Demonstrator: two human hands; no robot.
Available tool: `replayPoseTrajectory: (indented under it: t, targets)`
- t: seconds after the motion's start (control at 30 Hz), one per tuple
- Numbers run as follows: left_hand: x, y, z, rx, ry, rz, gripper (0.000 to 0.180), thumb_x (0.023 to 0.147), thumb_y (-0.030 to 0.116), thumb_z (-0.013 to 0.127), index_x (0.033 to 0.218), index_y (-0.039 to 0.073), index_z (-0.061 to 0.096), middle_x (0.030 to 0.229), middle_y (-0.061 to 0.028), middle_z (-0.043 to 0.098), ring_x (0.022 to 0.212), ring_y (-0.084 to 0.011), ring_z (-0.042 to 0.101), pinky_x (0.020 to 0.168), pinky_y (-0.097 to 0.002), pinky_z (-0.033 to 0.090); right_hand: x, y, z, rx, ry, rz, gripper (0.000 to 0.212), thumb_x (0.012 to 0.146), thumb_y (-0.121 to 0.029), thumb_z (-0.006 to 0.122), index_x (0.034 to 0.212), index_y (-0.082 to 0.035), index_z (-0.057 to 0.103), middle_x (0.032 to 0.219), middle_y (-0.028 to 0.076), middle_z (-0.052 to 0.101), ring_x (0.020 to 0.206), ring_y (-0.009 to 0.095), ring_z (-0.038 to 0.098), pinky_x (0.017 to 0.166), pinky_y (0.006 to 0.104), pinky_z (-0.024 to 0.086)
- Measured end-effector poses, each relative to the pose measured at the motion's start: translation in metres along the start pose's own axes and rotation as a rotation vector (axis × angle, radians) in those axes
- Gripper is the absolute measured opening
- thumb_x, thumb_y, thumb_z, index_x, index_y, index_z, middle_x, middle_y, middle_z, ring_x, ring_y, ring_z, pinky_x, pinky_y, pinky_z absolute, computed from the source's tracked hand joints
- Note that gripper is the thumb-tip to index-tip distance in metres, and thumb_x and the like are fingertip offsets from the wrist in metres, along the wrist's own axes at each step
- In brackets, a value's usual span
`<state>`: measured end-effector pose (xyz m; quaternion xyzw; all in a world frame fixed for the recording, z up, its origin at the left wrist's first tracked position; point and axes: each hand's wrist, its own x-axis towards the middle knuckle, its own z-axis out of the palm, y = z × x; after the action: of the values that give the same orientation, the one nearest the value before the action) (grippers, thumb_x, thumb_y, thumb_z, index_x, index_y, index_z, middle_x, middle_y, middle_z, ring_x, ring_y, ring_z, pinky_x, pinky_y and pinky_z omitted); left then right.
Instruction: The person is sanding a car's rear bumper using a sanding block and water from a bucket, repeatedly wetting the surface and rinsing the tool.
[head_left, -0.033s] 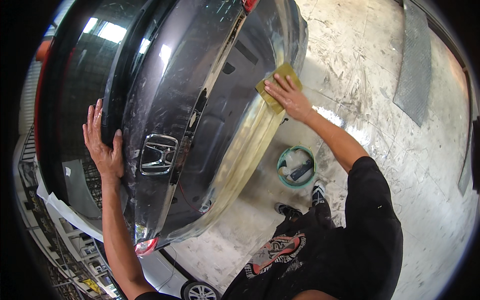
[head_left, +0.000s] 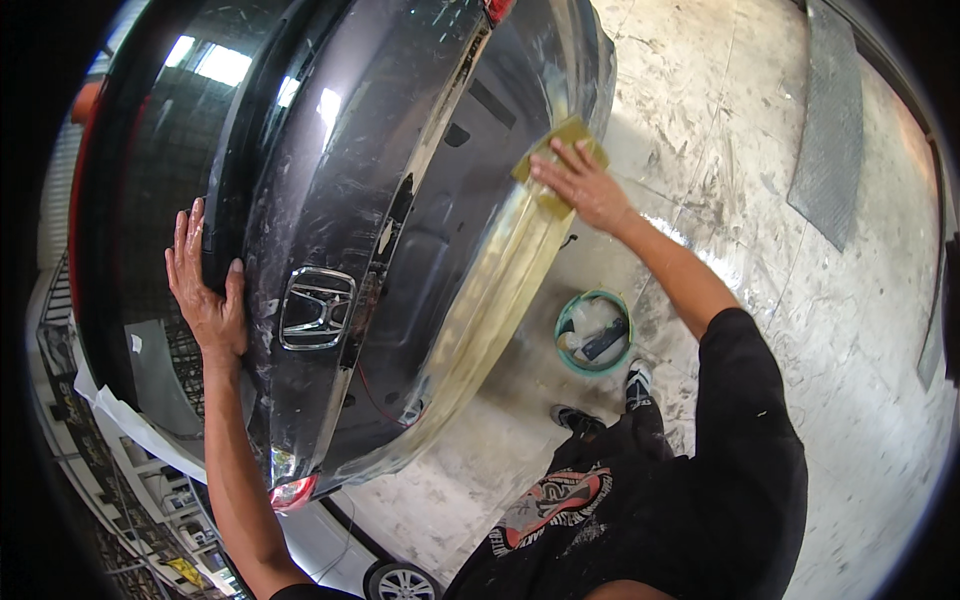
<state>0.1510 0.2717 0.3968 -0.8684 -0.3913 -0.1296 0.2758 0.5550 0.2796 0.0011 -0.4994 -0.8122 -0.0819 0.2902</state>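
My right hand (head_left: 585, 188) presses a yellow-olive sheet that looks like sandpaper (head_left: 535, 165) against the car's rear bumper (head_left: 500, 285), its fingers stretched over the sheet. Beneath it the bumper's edge is dull yellowish and patchy. Some of the sheet is slightly blurred, and its underside is hidden. Over on the left, my left hand (head_left: 212, 310) is open, fingers apart, resting by the rear edge of the dark trunk lid (head_left: 310, 190), next to the rear window (head_left: 160, 230). A chrome badge (head_left: 318, 308) sits on the trunk between my hands.
A green bucket (head_left: 628, 340) holding water and a dark block stands on the floor near my feet. Grey matting (head_left: 830, 130) lies at the far right. White paper (head_left: 140, 425) hangs along the car's left side. Another car's wheel (head_left: 400, 582) shows at the bottom.
My right hand and the sheet have shifted slightly up and to the right along the bumper edge. My left hand stays in place.
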Motion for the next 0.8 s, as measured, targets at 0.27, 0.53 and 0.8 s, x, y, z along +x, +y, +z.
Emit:
replayPoseTrajectory:
  t: [0.27,0.53,0.8]
  targets:
    - [-0.001,0.002,-0.001,-0.003,0.001,-0.016,0.058,0.091,0.026,0.058,0.146,0.012,0.045,0.157,-0.0056,0.044,0.150,-0.0272,0.030,0.122,-0.0498,0.013,-0.001,-0.016,0.004,0.064,0.020,-0.026,0.077,0.089,-0.002,0.053,0.158,-0.021,0.026,0.165,-0.005,0.025,0.152,0.031,0.021,0.124,0.0541,0.019]
    - [0.004,0.006,0.002,-0.012,0.014,-0.018,0.060,0.088,0.021,0.060,0.146,0.013,0.046,0.156,-0.0033,0.044,0.151,-0.0253,0.029,0.123,-0.0490,0.012,-0.010,-0.019,0.022,0.024,0.054,0.045,0.089,0.080,0.014,0.048,0.160,-0.015,0.021,0.168,0.001,0.016,0.155,0.029,0.012,0.125,0.0545,0.015]
    - [0.001,0.005,-0.002,0.020,-0.006,-0.039,0.061,0.091,0.022,0.059,0.149,0.013,0.044,0.158,-0.0033,0.041,0.151,-0.0242,0.029,0.123,-0.0478,0.012,-0.002,-0.027,0.000,0.032,0.009,0.057,0.080,0.086,0.006,0.047,0.159,-0.012,0.020,0.167,0.004,0.018,0.154,0.029,0.014,0.125,0.0532,0.014]
